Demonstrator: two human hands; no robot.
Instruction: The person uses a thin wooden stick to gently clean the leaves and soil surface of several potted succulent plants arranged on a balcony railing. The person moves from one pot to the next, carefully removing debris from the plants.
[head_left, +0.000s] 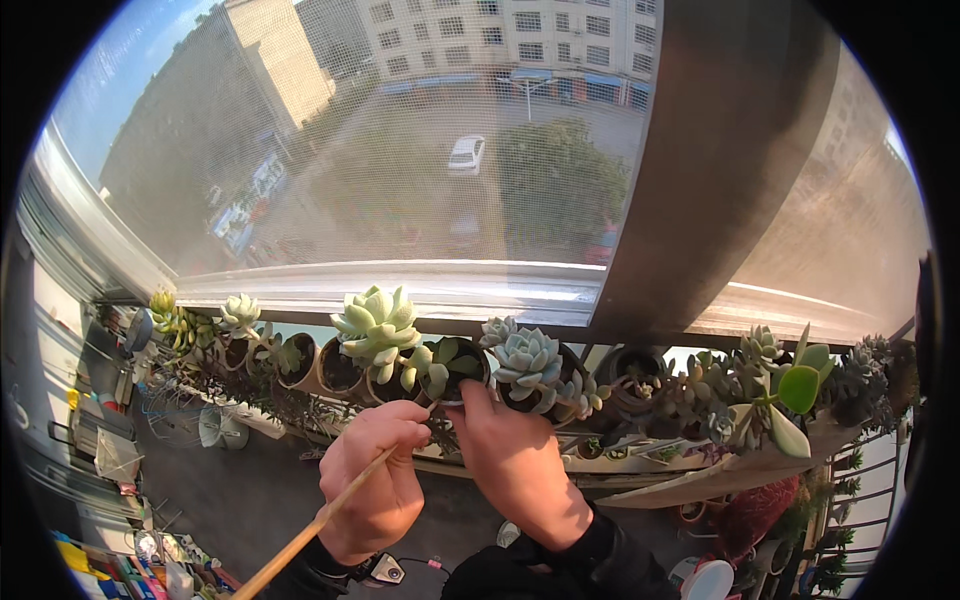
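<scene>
A long, thin wooden stick [320, 515] is pinched in the fingers of my left hand [372, 480]. It slants up from the lower left, and its upper tip meets the near rim of a small dark plant pot [466, 368]. My right hand [515, 455] grips this pot at its near edge; some fingertips are hidden behind the rim. Green rounded leaves [433, 372] lean at the pot's left side. Left of it stands a large pale green rosette succulent [377, 325]. A blue-grey rosette succulent [528, 358] sits just right of my right hand.
More potted succulents line the ledge both ways, including a broad-leaved plant [797, 390] at right. Behind them runs a white window frame [480, 283] with mesh. Below are a grey floor [230, 490], a red bag [760, 515] and a white bucket [708, 580].
</scene>
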